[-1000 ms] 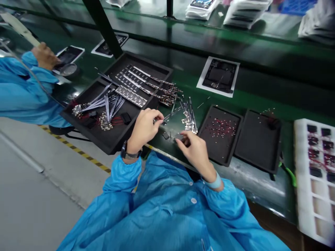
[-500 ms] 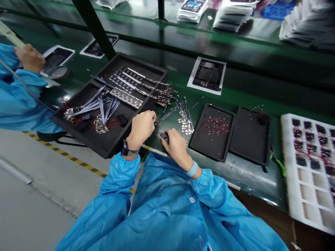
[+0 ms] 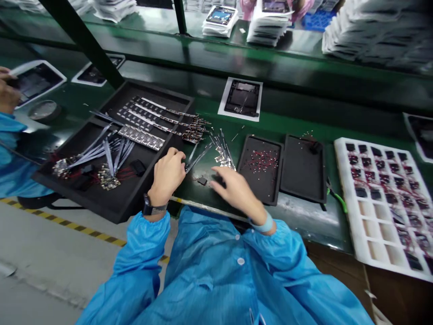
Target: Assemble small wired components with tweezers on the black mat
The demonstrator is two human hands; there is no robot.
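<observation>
My left hand (image 3: 168,175), with a dark watch on its wrist, is closed beside the edge of the big black tray (image 3: 135,208). Thin grey strips (image 3: 199,158) lie at its fingertips; what it grips is hidden. Between my hands, a small black block (image 3: 202,180) with thin wires rests on the green bench. My right hand (image 3: 237,187) hovers just right of it, open, thumb and fingers apart, touching nothing visible. Behind that hand lie small circuit boards with flat cables (image 3: 223,151).
Long board strips (image 3: 158,116) and bundled flat cables (image 3: 111,155) fill the big tray. To the right are a tray of red-wired parts (image 3: 262,167), another black tray (image 3: 302,174), green-handled pliers (image 3: 336,198) and a white foam holder (image 3: 367,243). A co-worker's hand (image 3: 7,92) is far left.
My right hand has let go of the small black block and drawn back to the right, its fingers opening. The camera view has swung right. My left hand stays closed.
</observation>
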